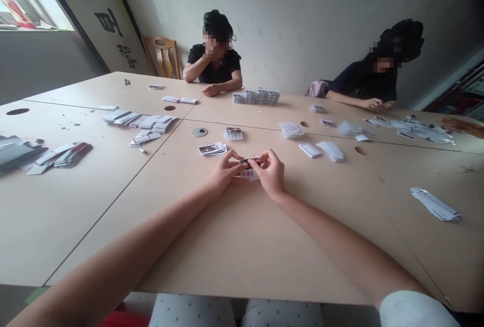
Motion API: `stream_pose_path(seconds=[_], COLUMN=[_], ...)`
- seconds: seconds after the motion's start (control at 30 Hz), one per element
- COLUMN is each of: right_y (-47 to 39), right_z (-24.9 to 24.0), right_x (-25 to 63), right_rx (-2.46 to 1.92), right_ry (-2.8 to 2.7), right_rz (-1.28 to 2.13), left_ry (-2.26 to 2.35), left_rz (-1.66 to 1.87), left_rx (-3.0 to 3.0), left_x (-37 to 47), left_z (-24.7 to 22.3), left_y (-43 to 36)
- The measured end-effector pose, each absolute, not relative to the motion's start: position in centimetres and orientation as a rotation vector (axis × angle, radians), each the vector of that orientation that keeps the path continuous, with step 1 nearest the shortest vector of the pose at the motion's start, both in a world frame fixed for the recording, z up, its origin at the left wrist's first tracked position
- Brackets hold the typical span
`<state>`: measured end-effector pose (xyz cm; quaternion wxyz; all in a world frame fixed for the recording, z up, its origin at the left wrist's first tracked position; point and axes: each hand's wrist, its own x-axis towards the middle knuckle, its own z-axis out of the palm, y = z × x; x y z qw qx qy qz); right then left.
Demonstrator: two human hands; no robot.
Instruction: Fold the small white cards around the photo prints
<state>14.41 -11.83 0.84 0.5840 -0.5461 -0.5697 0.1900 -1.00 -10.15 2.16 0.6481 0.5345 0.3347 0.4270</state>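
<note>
Both my hands meet over the table, holding a small clear plastic case [248,173] with a black printed card [251,162] on its top. My left hand [228,170] grips the left end, thumb on the card. Around the right end, my right hand [270,171] has its fingers closed, with the thumb pressing on the card. Just beyond my left hand lies a fanned stack of printed cards [212,149]. Behind it, a clear case with a black card on top [233,133] stands on the table.
The wide table [242,246] bears stacked cases [256,96] at the back, clear cases [291,130] and white cards [330,151] right of centre, paper piles [139,121] at left and a strip bundle [435,204] at right. Two people sit across the table.
</note>
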Motion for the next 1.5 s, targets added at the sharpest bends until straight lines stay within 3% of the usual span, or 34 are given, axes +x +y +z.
stream_pose_path(seconds=[0.6,1.5], right_y=[-10.98,-11.6], right_z=[0.29,0.54], right_x=[14.65,14.64], right_rx=[-1.11,-1.15], right_ry=[-1.092,-1.254], right_rz=[0.87,0.657], left_ry=[0.774,0.803], left_rz=[1.003,1.014], left_rx=[1.094,1.099], left_x=[-1.4,-1.22], left_z=[1.9,2.29], left_y=[-9.59,-9.77])
